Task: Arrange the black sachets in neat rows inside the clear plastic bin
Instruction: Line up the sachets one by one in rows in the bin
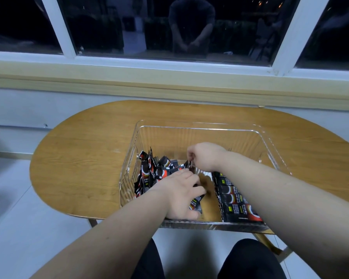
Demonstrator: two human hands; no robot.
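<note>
View from above, looking down at a clear plastic bin (199, 135) on an oval table (85, 154) of light brown wood w/ visible grain. The bin is rectangular w/ rounded corners, ribbed see-through walls & a glossy rim. The wood shows through its floor.

Inside, at the near right, a neat row of sachets (233, 198) lies flat & overlapping, partly under the right forearm. On the left, a loose heap of sachets (149, 174) leans against the left wall, some upright, some tilted. All are small, flat, shiny packets, black w/ red & white print.

The left hand (179, 195) reaches in over the near wall, fingers curled down. It seems to grip a near sachet (196, 202) between thumb & fingers, though the hand hides most of it. The right hand (206, 156) is further in, approx. mid-bin. Its thumb & forefinger pinch the top edge of a far sachet (190, 163), held upright just beside the heap.

Behind the table, a pale yellow sill (129, 77) runs under a white-framed window (69, 37). The glass is dark & faintly reflects a person. At the bottom edge are two knees in black fabric (250, 260) over a pale grey floor (18, 218).
</note>
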